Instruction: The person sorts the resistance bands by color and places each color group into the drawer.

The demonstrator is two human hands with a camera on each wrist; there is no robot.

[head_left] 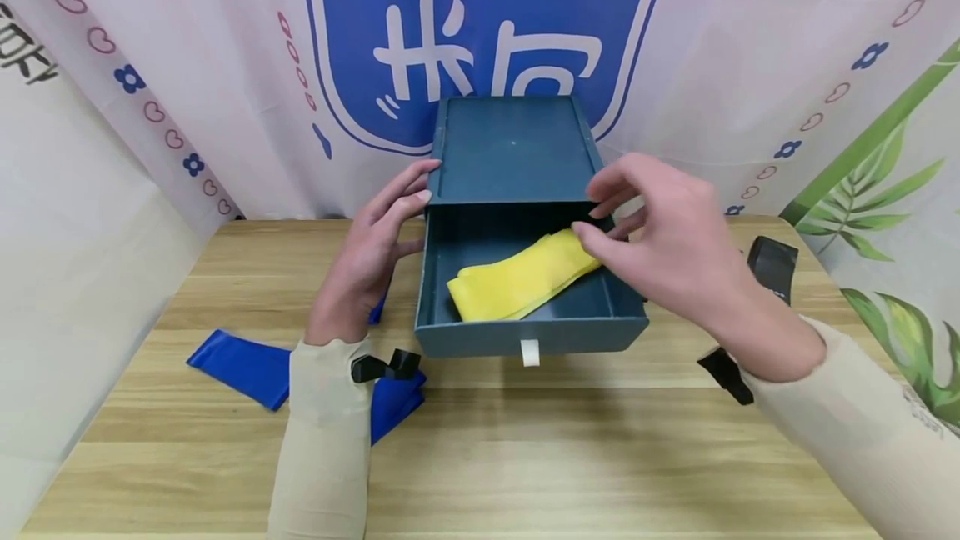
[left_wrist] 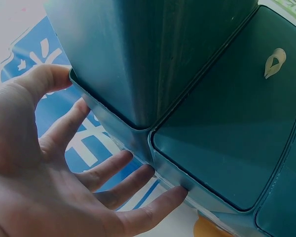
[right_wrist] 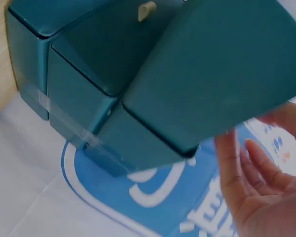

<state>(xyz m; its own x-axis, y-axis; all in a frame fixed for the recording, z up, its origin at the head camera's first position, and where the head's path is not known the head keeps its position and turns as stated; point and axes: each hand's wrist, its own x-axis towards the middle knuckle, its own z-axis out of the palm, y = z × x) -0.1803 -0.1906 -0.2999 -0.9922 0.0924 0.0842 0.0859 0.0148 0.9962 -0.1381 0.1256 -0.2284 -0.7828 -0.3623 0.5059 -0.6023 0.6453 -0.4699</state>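
Observation:
A dark teal drawer unit [head_left: 517,148] stands at the back of the table, its top drawer [head_left: 480,340] pulled out. Inside that drawer lies a folded yellow strip of fabric [head_left: 517,277], slanting up to the right. My left hand [head_left: 367,257] steadies the unit's left side, fingers spread along it and thumb at the front edge, as the left wrist view shows. Over the drawer's right wall hovers my right hand [head_left: 667,248], fingers loosely bent and apart from the thumb. Its thumb tip is right at the strip's far end. In the right wrist view the drawer hides the thumb.
Folded blue strips [head_left: 240,365] lie on the wooden table [head_left: 525,457] around my left forearm. A black folded piece [head_left: 772,265] is at the right, behind my right wrist. Lower drawers [left_wrist: 227,113] are closed, with a pale pull tab [left_wrist: 275,62]. A printed curtain [head_left: 712,65] hangs behind the unit.

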